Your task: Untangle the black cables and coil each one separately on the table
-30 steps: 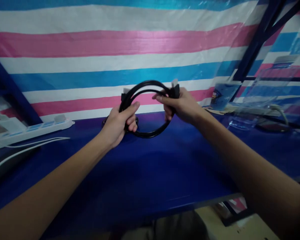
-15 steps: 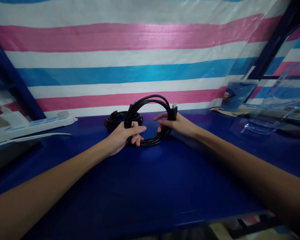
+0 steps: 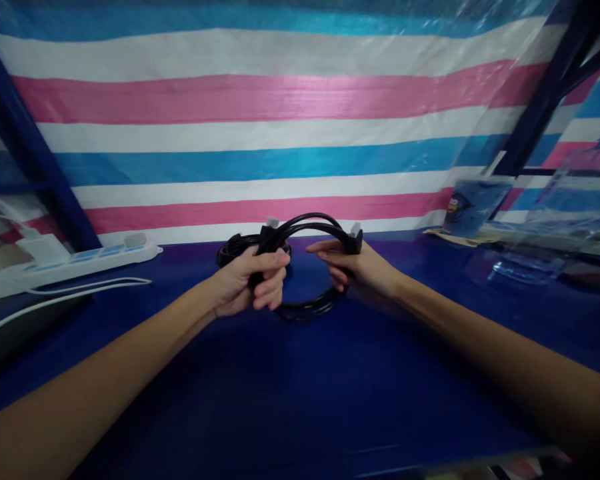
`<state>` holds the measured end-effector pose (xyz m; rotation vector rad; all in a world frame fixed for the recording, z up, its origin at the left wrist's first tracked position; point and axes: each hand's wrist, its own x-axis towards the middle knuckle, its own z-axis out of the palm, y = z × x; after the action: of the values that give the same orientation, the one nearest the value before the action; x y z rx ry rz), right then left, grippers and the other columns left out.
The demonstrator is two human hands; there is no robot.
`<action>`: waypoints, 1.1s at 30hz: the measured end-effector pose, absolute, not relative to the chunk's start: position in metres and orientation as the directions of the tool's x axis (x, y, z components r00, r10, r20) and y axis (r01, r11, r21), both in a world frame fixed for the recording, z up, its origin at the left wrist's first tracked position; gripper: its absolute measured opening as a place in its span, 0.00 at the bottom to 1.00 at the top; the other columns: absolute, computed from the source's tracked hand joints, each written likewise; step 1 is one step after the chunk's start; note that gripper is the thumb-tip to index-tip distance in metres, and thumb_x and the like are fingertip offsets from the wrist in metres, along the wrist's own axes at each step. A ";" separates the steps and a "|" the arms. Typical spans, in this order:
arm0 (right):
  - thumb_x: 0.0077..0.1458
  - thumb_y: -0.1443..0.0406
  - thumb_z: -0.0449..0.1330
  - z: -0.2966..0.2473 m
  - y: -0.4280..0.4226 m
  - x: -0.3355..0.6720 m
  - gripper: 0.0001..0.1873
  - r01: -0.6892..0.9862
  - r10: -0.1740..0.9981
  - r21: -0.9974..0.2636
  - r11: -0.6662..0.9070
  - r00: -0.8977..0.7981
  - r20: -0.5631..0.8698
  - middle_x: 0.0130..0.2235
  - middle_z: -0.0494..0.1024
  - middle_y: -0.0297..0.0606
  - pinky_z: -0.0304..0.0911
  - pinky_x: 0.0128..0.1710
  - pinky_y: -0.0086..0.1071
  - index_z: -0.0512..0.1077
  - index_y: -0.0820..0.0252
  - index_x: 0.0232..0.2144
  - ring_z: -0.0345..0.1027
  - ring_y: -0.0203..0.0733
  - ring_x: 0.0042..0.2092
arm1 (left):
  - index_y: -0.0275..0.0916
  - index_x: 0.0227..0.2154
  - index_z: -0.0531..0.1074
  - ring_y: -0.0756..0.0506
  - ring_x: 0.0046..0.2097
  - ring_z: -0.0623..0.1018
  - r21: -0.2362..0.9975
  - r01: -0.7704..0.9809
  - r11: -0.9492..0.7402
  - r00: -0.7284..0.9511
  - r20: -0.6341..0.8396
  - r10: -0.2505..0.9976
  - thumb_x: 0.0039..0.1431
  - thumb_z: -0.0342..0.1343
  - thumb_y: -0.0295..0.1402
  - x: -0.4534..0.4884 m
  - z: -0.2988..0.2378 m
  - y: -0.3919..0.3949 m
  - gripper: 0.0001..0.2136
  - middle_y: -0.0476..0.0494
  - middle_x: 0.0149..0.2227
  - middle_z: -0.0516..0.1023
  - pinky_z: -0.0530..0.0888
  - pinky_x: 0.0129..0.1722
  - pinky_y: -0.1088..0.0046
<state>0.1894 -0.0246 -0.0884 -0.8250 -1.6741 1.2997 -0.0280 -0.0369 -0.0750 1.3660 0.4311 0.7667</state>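
Note:
A black cable coil (image 3: 307, 308) stands on edge on the blue table (image 3: 300, 387), held between both hands. My left hand (image 3: 250, 283) is closed round the coil's left side, just under a plug end (image 3: 270, 227). My right hand (image 3: 355, 263) grips the right side, fingers curled over the loops beside the other plug end (image 3: 356, 235). A second black cable coil (image 3: 230, 250) lies flat on the table just behind my left hand.
A white power strip (image 3: 75, 261) with a white cord (image 3: 65, 293) lies at the left. Clear plastic packaging (image 3: 545, 233) and a blue card (image 3: 467, 203) sit at the right. A striped tarp (image 3: 280, 133) forms the back wall, framed by dark blue posts.
The coil came down from mid-air and now rests its lower edge on the table. My left hand has closed tighter round it. The second coil behind has come into sight.

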 end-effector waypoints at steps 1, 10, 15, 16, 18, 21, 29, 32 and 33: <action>0.53 0.63 0.61 -0.088 -0.026 0.188 0.14 -0.023 0.874 -0.980 0.198 -0.449 0.187 0.13 0.58 0.23 0.53 0.18 0.26 0.74 0.61 0.43 0.51 0.29 0.16 | 0.39 0.14 0.60 0.54 0.12 0.61 0.971 -0.220 0.097 0.764 0.109 0.636 0.50 0.60 0.38 -0.028 -0.074 -0.041 0.18 0.56 0.09 0.57 0.67 0.21 0.74; 0.50 0.65 0.62 -0.076 -0.028 0.191 0.06 -0.122 0.858 -0.962 0.245 -0.435 0.274 0.12 0.49 0.21 0.46 0.17 0.25 0.76 0.61 0.32 0.41 0.26 0.15 | 0.40 0.13 0.56 0.56 0.13 0.50 0.961 -0.152 -0.230 0.282 0.265 0.922 0.55 0.57 0.33 -0.011 -0.074 -0.039 0.19 0.60 0.11 0.48 0.60 0.17 0.76; 0.51 0.66 0.62 -0.082 -0.021 0.195 0.05 -0.049 0.874 -0.966 0.253 -0.417 0.250 0.13 0.50 0.21 0.48 0.18 0.26 0.76 0.62 0.32 0.43 0.27 0.16 | 0.41 0.09 0.55 0.54 0.15 0.59 0.956 -0.023 -0.291 0.465 0.268 0.844 0.55 0.56 0.33 -0.015 -0.086 -0.032 0.22 0.57 0.09 0.53 0.70 0.28 0.72; 0.51 0.66 0.62 -0.084 -0.020 0.196 0.05 -0.042 0.880 -0.973 0.227 -0.420 0.223 0.13 0.50 0.21 0.50 0.19 0.26 0.76 0.61 0.32 0.43 0.27 0.16 | 0.41 0.08 0.55 0.54 0.16 0.61 0.960 -0.009 -0.281 0.507 0.246 0.826 0.55 0.55 0.33 -0.017 -0.088 -0.031 0.23 0.56 0.09 0.53 0.71 0.33 0.71; 0.51 0.66 0.61 -0.086 -0.020 0.196 0.06 -0.042 0.887 -0.983 0.177 -0.425 0.178 0.13 0.49 0.21 0.53 0.21 0.27 0.76 0.61 0.32 0.44 0.27 0.16 | 0.41 0.07 0.53 0.54 0.16 0.61 0.967 -0.010 -0.255 0.558 0.217 0.801 0.57 0.53 0.32 -0.019 -0.091 -0.029 0.24 0.56 0.09 0.51 0.71 0.38 0.71; 0.51 0.65 0.61 -0.088 -0.019 0.195 0.07 -0.046 0.889 -0.991 0.129 -0.438 0.136 0.12 0.49 0.21 0.56 0.23 0.28 0.76 0.61 0.33 0.45 0.28 0.16 | 0.41 0.07 0.51 0.54 0.16 0.57 0.978 -0.045 -0.206 0.582 0.193 0.790 0.57 0.51 0.31 -0.019 -0.090 -0.027 0.25 0.56 0.10 0.48 0.70 0.36 0.72; 0.51 0.67 0.58 -0.086 -0.015 0.194 0.07 -0.091 0.899 -0.994 0.068 -0.426 0.101 0.12 0.48 0.20 0.56 0.21 0.27 0.74 0.63 0.33 0.43 0.27 0.15 | 0.40 0.10 0.46 0.55 0.15 0.51 0.985 -0.171 -0.018 0.561 0.112 0.820 0.62 0.48 0.40 -0.012 -0.088 -0.022 0.27 0.57 0.10 0.44 0.65 0.24 0.74; 0.51 0.67 0.58 -0.085 -0.017 0.195 0.07 -0.089 0.901 -0.994 0.068 -0.422 0.100 0.12 0.48 0.20 0.57 0.22 0.27 0.74 0.62 0.33 0.44 0.26 0.15 | 0.40 0.10 0.45 0.56 0.14 0.51 0.984 -0.174 -0.023 0.583 0.122 0.803 0.62 0.48 0.40 -0.013 -0.088 -0.021 0.28 0.57 0.10 0.44 0.66 0.24 0.75; 0.52 0.67 0.58 -0.085 -0.018 0.195 0.07 -0.087 0.902 -0.994 0.070 -0.420 0.100 0.12 0.48 0.20 0.57 0.22 0.27 0.74 0.62 0.34 0.44 0.26 0.15 | 0.40 0.10 0.46 0.56 0.14 0.52 0.986 -0.163 -0.040 0.589 0.130 0.797 0.62 0.49 0.40 -0.014 -0.088 -0.021 0.28 0.57 0.10 0.44 0.67 0.25 0.75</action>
<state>0.1951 -0.0175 -0.0854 -0.8520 -1.5057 1.4831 -0.0142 -0.0213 -0.0881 1.4051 0.5853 0.8504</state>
